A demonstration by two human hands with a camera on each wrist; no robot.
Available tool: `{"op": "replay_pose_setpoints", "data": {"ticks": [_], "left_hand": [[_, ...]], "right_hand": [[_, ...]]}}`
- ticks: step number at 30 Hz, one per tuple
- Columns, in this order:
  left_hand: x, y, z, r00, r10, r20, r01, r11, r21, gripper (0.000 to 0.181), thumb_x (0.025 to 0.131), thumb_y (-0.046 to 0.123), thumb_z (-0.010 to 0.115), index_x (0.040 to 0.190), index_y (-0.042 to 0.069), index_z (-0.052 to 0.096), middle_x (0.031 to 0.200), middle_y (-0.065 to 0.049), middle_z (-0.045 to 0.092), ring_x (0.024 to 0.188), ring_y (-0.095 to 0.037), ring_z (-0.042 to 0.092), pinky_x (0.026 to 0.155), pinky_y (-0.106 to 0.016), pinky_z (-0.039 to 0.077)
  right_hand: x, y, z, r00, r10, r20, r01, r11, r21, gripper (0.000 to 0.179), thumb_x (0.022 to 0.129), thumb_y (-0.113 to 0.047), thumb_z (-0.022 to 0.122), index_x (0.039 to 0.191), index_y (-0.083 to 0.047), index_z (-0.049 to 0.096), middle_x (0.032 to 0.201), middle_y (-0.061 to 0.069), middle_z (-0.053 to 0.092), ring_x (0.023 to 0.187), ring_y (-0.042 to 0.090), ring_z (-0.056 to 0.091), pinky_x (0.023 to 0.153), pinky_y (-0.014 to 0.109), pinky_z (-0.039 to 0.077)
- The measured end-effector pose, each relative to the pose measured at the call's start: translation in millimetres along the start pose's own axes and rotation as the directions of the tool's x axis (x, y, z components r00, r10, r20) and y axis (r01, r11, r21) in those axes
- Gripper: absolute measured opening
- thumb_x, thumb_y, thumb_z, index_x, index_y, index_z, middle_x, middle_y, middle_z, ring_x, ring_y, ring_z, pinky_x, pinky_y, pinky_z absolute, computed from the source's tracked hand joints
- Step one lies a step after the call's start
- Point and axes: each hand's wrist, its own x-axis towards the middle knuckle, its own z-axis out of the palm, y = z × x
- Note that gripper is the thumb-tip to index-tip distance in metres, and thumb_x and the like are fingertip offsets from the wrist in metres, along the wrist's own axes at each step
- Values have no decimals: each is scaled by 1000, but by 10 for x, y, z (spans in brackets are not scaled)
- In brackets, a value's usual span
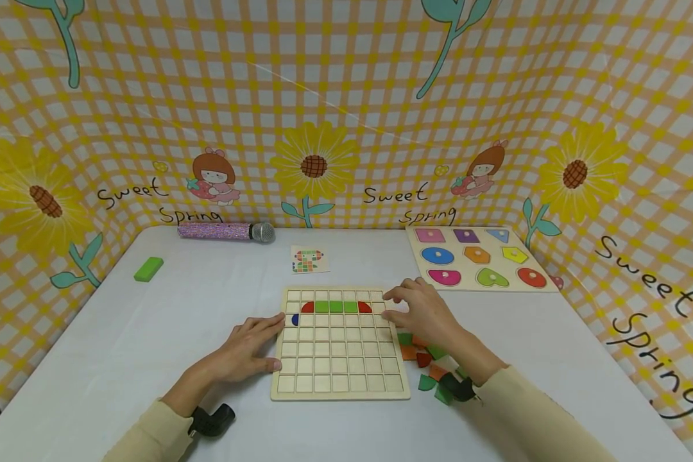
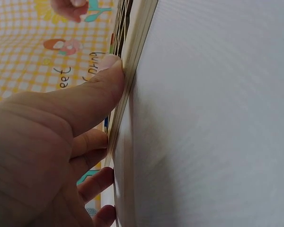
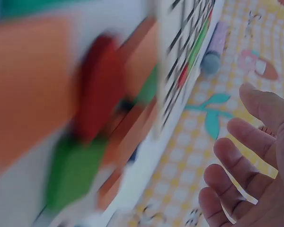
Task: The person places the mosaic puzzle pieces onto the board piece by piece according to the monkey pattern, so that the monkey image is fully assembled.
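Note:
A pale wooden grid board (image 1: 341, 366) lies in the middle of the table. Near its top, a row of three green squares (image 1: 336, 307) runs between two red rounded pieces (image 1: 308, 307). Below the row's left end sits a blue rounded piece (image 1: 295, 319). My left hand (image 1: 244, 346) touches the board's left edge with thumb (image 2: 97, 90) and fingertips. Over the upper right edge hovers my right hand (image 1: 424, 311), thumb and fingers spread apart, nothing between them. Beneath my right forearm, a loose pile of green, red and orange pieces (image 1: 409, 352) lies partly hidden.
A small patterned picture card (image 1: 310, 259) lies beyond the board. Farther back are a glittery microphone (image 1: 225, 232) at left and a knobbed shape puzzle (image 1: 468, 266) at right. A green block (image 1: 148, 269) rests on the far left. Checked cloth (image 1: 346, 77) walls surround the table.

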Motion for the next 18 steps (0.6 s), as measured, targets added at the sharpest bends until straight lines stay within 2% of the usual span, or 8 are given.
{"op": "replay_pose_setpoints", "data": {"ticks": [4, 9, 18], "left_hand": [[-2, 3, -3, 1000, 3, -1, -3, 1000, 0, 76, 84, 32, 69, 145, 3, 35, 156, -10, 28, 135, -33, 31, 103, -56, 25], [-5, 10, -9, 1000, 10, -6, -10, 1000, -3, 75, 84, 32, 69, 144, 2, 36, 155, -11, 29, 134, -34, 31, 103, -56, 25], [-12, 21, -12, 1000, -1, -3, 1, 1000, 0, 76, 84, 33, 69, 144, 1, 36, 155, -11, 29, 134, -34, 31, 103, -57, 24]], "right_hand": [[-110, 218, -57, 996, 86, 25, -86, 996, -16, 33, 78, -29, 76, 106, -13, 71, 93, 5, 63, 89, 21, 50, 75, 36, 41], [-210, 444, -86, 981, 177, 84, -174, 984, -50, 32, 80, -29, 75, 106, -12, 70, 97, 7, 62, 95, 25, 49, 80, 43, 43], [-287, 687, -78, 973, 193, 128, -181, 978, -101, 32, 80, -30, 73, 104, -9, 71, 92, 8, 64, 89, 25, 50, 74, 41, 42]]}}
